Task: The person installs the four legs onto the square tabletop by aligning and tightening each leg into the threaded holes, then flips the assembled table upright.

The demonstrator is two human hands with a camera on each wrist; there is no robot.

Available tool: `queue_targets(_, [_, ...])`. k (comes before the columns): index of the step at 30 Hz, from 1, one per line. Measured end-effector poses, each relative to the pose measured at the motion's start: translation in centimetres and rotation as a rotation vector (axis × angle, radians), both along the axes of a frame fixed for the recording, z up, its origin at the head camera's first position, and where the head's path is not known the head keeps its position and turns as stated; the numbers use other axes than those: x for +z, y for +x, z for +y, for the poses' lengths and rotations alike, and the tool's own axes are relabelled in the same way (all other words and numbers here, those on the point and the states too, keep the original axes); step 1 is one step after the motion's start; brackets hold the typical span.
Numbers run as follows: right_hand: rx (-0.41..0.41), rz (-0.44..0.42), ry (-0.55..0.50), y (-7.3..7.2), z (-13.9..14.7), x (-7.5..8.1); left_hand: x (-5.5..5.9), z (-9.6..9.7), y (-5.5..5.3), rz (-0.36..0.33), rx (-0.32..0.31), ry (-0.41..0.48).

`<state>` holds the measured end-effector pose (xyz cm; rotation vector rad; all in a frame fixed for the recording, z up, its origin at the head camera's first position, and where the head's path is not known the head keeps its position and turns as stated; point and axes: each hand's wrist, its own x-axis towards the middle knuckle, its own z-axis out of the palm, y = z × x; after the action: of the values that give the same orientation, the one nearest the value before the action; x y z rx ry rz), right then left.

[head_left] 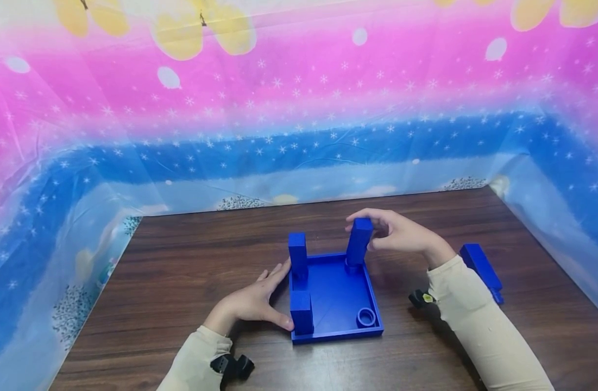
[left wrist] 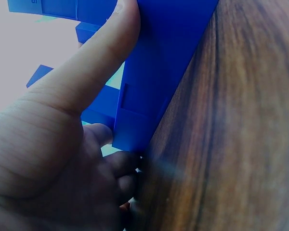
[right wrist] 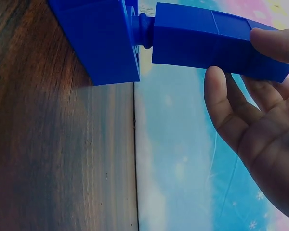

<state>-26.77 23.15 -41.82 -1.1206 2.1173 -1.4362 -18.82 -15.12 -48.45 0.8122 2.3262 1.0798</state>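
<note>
A shallow blue square tray-like panel (head_left: 337,296) lies on the table with its raised rim up. Two blue square legs, one at the back left (head_left: 297,252) and one at the front left (head_left: 301,312), stand upright in its corners. My right hand (head_left: 400,233) pinches a third blue leg (right wrist: 197,41) near its top, thumb against the fingers. That leg leans slightly, its narrow round peg (right wrist: 144,31) at the panel's back right corner. My left hand (head_left: 250,301) rests along the panel's left side, thumb (left wrist: 86,62) straight against it near the front. A round socket (head_left: 365,317) shows at the front right corner.
Another blue leg (head_left: 482,266) lies on the brown wooden table (head_left: 201,255) to the right, beside my right forearm. Black straps sit at both cuffs. A pink and blue printed cloth (head_left: 289,119) walls the table's back and sides.
</note>
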Motion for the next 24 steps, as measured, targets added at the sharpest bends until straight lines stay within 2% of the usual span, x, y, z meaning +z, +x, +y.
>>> queue_targets(3, [-0.001, 0.006, 0.005, 0.0, -0.1, -0.1, -0.9, -0.2, -0.3, 0.009, 0.004, 0.008])
queue_targets(6, [-0.002, 0.006, 0.001, 0.0, -0.2, -0.1, -1.2, -0.3, -0.4, 0.003, 0.017, -0.012])
queue_targets(16, [-0.037, 0.041, 0.011, 0.3, -0.7, 0.0, -0.4, 0.0, -0.1, -0.023, 0.042, -0.039])
queue_targets(24, [-0.091, 0.065, 0.048, 0.7, -1.1, 0.3, -0.3, 0.0, -0.1, -0.029, 0.047, -0.037])
